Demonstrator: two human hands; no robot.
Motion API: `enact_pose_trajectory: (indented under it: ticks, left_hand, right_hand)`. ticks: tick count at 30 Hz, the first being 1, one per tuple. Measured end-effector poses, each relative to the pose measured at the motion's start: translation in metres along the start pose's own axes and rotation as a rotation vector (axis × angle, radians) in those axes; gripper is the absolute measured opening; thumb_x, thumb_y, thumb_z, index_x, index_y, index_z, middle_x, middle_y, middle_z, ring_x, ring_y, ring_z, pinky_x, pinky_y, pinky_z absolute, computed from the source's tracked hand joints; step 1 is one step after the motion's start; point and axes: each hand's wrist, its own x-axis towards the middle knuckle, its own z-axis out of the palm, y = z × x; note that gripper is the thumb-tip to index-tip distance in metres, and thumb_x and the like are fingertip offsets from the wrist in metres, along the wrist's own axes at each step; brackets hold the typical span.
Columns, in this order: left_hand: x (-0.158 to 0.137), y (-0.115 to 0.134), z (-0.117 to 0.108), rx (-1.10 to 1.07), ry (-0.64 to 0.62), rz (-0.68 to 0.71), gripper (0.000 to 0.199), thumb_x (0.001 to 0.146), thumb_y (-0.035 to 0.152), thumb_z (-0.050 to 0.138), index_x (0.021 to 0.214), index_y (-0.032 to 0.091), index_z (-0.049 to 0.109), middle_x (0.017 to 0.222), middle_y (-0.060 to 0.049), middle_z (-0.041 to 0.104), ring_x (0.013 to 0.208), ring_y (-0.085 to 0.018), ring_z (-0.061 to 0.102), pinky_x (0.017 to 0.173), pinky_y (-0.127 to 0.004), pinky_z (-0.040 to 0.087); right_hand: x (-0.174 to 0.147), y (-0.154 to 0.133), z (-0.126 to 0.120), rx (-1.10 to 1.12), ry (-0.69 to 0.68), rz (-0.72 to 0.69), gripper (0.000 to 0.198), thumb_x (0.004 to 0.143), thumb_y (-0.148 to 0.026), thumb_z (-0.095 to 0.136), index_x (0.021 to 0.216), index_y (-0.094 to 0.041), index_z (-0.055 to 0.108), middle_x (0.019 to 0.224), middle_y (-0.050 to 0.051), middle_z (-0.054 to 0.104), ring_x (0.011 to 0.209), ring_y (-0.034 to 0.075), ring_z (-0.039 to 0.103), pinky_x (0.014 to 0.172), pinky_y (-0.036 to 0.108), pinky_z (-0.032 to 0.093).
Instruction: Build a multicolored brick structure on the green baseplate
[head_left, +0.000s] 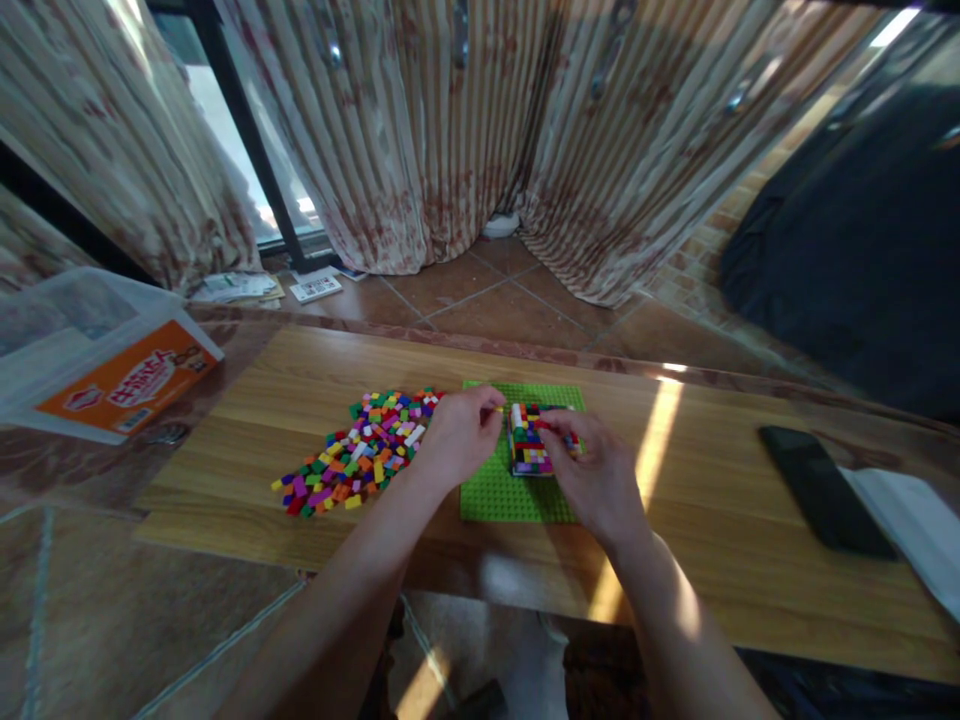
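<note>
A person's two hands at work over toy bricks, as I see it from within the room. The left hand hangs above the left part of a green studded baseplate, its fingers drawn together; a small yellow piece shows at their tips, though I cannot tell whether they grip it. The right hand reaches over the baseplate from the other side, thumb and forefinger close together at a red brick on the assembly; whether they grip or merely press it cannot be told. The brick assembly, low, blocky and many-coloured, rests on the baseplate between the two hands, partly hidden by the right.

To the left, a loose heap of small bricks lies directly on the wooden surface, mixing orange, purple, yellow, green, red, blue, pink and white. Its right edge passes behind the left hand.

Container: a translucent plastic bin stands just beyond the left end of the surface, an orange label with white lettering on its near wall. I cannot make out its contents.

Far right: a dark, flat, phone-like slab lies beside a white sheet.
</note>
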Motion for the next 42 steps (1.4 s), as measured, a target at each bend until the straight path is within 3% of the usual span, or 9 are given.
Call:
enact_pose_trajectory:
  ticks: [4, 11, 16, 23, 42]
  left_hand:
    - [0.000, -0.001, 0.000, 0.032, -0.008, 0.017, 0.017, 0.082, 0.011, 0.054, 0.093, 0.015, 0.067, 0.086, -0.006, 0.074, 0.080, -0.018, 0.069, 0.076, -0.030, 0.054]
    - [0.000, -0.003, -0.001, 0.078, -0.012, 0.030, 0.018, 0.083, 0.012, 0.054, 0.094, 0.016, 0.067, 0.087, -0.005, 0.074, 0.081, -0.018, 0.069, 0.077, -0.029, 0.055]
    - [0.000, -0.004, -0.001, 0.084, -0.017, 0.034, 0.018, 0.083, 0.012, 0.054, 0.095, 0.017, 0.068, 0.088, -0.005, 0.074, 0.082, -0.017, 0.069, 0.077, -0.028, 0.055]
    - [0.000, -0.002, -0.003, 0.111, -0.034, 0.038, 0.019, 0.083, 0.010, 0.053, 0.092, 0.016, 0.069, 0.086, -0.005, 0.074, 0.079, -0.017, 0.069, 0.074, -0.027, 0.054]
    - [0.000, -0.002, -0.002, 0.144, -0.064, 0.056, 0.019, 0.084, 0.011, 0.052, 0.091, 0.016, 0.069, 0.084, -0.005, 0.074, 0.076, -0.017, 0.067, 0.072, -0.028, 0.052]
  right_hand:
    - [0.000, 0.003, 0.003, 0.041, 0.006, -0.055, 0.009, 0.086, -0.028, 0.063, 0.088, -0.028, 0.072, 0.102, 0.003, 0.070, 0.099, 0.023, 0.060, 0.091, 0.043, 0.048]
    - [-0.001, 0.016, 0.014, 0.071, 0.061, 0.037, 0.007, 0.080, -0.030, 0.072, 0.085, -0.032, 0.077, 0.115, 0.004, 0.066, 0.111, 0.026, 0.053, 0.096, 0.049, 0.045]
    - [-0.001, 0.020, 0.013, 0.084, 0.060, 0.030, 0.008, 0.080, -0.031, 0.073, 0.086, -0.034, 0.077, 0.114, 0.002, 0.067, 0.111, 0.025, 0.054, 0.096, 0.049, 0.045]
    - [-0.001, 0.022, 0.006, 0.048, 0.072, -0.096, 0.010, 0.084, -0.028, 0.069, 0.088, -0.032, 0.076, 0.112, 0.003, 0.067, 0.106, 0.024, 0.056, 0.093, 0.048, 0.047]
    - [0.002, 0.019, 0.012, 0.105, 0.072, 0.046, 0.009, 0.078, -0.033, 0.072, 0.085, -0.029, 0.076, 0.113, 0.005, 0.067, 0.108, 0.025, 0.058, 0.096, 0.049, 0.045]
